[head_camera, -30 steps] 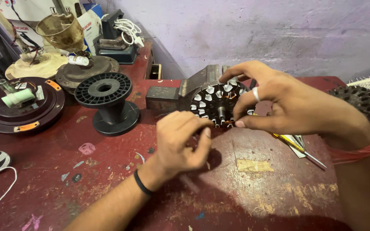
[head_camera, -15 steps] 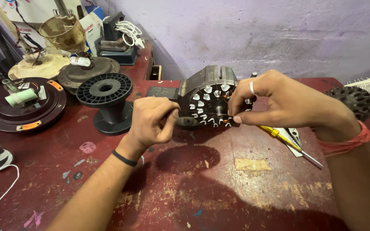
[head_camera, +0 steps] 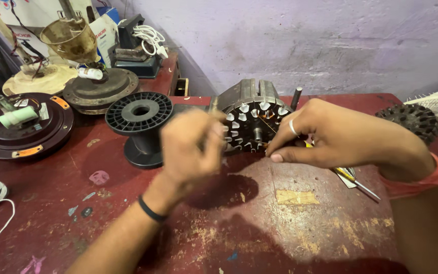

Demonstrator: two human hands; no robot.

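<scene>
stator (head_camera: 253,122) upright on bench (head_camera: 290,223) | right hand (head_camera: 330,137) pinching its lower-right rim | left hand (head_camera: 193,144) just left, blurred, pinching thin stick, axis upright

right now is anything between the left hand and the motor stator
Nothing visible blocks it. The left hand is raised just left of the stator, motion-blurred, pinching a thin stick-like piece. The right hand touches the stator's right side. The black spool stands further left.
</scene>
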